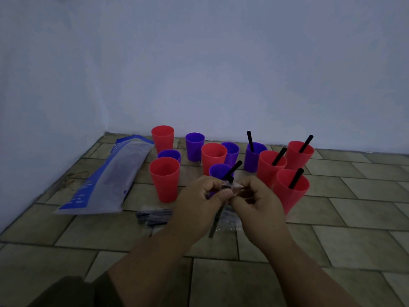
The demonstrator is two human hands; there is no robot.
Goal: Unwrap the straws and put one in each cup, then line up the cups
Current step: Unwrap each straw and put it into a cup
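Right of the blue-and-clear plastic bag (99, 178), five red and purple plastic cups (290, 197) hold black straws (279, 156) (six stand empty); my left hand (199, 201) and right hand (260, 201) together pinch a wrapped straw (214, 224) above the tiled floor (332, 244).

Six red cups (164, 179) and five purple cups (194, 146) stand upright in a loose cluster on the floor. A black straw (278, 156) leans in each of the three rightmost red cups and in two purple ones. One wrapped straw (213, 227), in clear film, is pinched at its top by the left hand (199, 200) and right hand (259, 200), just beside a pile of wrapped straws (155, 216).
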